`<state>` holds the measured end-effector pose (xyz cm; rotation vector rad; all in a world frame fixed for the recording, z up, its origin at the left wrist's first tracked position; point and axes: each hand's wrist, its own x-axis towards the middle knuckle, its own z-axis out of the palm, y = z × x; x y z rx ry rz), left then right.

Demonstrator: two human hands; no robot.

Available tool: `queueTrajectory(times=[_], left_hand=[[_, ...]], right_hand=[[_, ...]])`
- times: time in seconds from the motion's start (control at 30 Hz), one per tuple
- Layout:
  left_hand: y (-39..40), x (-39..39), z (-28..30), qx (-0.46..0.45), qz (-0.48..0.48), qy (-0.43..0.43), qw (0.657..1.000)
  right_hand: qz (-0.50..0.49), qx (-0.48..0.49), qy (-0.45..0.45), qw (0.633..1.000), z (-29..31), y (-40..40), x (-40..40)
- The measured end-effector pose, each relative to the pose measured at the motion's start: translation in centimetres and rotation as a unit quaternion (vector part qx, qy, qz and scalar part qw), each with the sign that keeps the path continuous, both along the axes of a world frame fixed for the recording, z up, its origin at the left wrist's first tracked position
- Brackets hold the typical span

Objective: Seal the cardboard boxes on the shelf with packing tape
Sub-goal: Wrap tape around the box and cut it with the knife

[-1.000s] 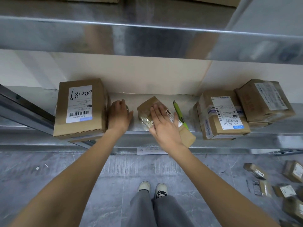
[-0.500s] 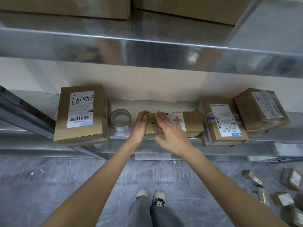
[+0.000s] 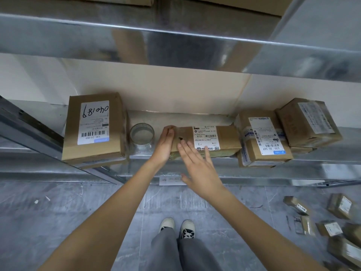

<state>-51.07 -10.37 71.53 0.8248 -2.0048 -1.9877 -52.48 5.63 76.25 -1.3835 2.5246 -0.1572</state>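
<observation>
Your left hand (image 3: pixel 165 142) lies flat, fingers straight against the end of the small cardboard box (image 3: pixel 205 140); your right hand (image 3: pixel 197 165) hovers loose over its front edge, gripping nothing. Just left of your fingers the clear tape roll (image 3: pixel 142 135) waits on the shelf (image 3: pixel 322 163). Flanking boxes look taped; this one looks the next to seal

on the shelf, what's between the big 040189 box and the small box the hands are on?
Head view: a clear tape roll stands on the shelf between the big box and the small box. The left hand rests on the small box's left end.
</observation>
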Motion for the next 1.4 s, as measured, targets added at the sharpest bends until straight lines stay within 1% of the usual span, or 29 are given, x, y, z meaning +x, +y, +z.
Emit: queueTrajectory(times=[0.03, 0.1, 0.2, 0.3, 0.4, 0.47, 0.57, 0.63, 0.7, 0.77, 0.87, 0.97, 1.1, 1.17, 1.33, 1.4], left_hand=[[-0.3, -0.1, 0.0, -0.005, -0.006, -0.008, 1.000], [-0.7, -0.2, -0.1, -0.014, -0.017, -0.021, 1.000], [-1.1, -0.1, 0.3, -0.020, -0.040, -0.030, 0.999], [-1.4, -0.4, 0.6, 0.033, -0.046, -0.034, 0.998], [-1.3, 0.1, 0.8, 0.058, -0.011, -0.045, 0.997], [-0.6, 1.2, 1.1, 0.035, -0.003, -0.045, 0.998], [0.5, 3.0, 1.1, -0.040, -0.038, -0.041, 0.998], [0.5, 3.2, 0.8, -0.088, -0.050, -0.039, 0.994], [-0.1, 2.2, 0.4, -0.100, -0.038, -0.030, 0.994], [-0.5, 1.0, 0.6, -0.072, -0.035, -0.024, 0.997], [-1.0, -0.5, 0.7, -0.016, -0.037, -0.022, 0.999], [-1.4, -1.4, 0.6, 0.002, -0.050, -0.045, 0.998], [-1.5, -1.9, 1.0, 0.028, -0.054, -0.073, 0.995], [-1.5, -1.9, 1.2, 0.035, -0.054, -0.069, 0.996], [-1.3, -1.9, 1.3, 0.034, -0.046, -0.062, 0.996], [-1.4, -1.9, 1.1, 0.026, -0.041, -0.066, 0.997]], right_hand=[[0.004, -0.006, 0.009, 1.000, 0.3, -0.1, -0.9], [-0.017, -0.016, 0.034, 0.999, 0.9, -0.3, -2.9], [-0.053, 0.004, 0.037, 0.998, 1.2, -0.4, -4.9], [-0.053, 0.002, 0.022, 0.998, 1.1, -0.5, -5.3], [-0.058, -0.036, 0.040, 0.997, 0.9, -1.0, -5.9], [-0.065, -0.067, 0.066, 0.993, 0.7, -1.5, -6.3], [-0.076, -0.090, 0.085, 0.989, 0.1, -2.5, -6.5], [-0.085, -0.131, 0.103, 0.982, -0.8, -3.0, -6.7], [-0.092, -0.144, 0.091, 0.981, -1.4, -3.6, -7.3], [-0.078, -0.111, 0.056, 0.989, -1.7, -4.4, -7.5], [-0.048, -0.075, 0.058, 0.994, -2.0, -5.0, -6.2], [-0.027, -0.051, 0.057, 0.997, -2.4, -4.1, -4.6], [0.006, -0.052, 0.094, 0.994, -2.2, -2.1, -3.4], [0.026, -0.071, 0.103, 0.992, -2.3, -1.2, -2.8], [0.076, -0.100, 0.085, 0.988, -2.7, -0.2, -2.9], [0.077, -0.086, 0.090, 0.989, -2.2, -0.2, -3.6]])
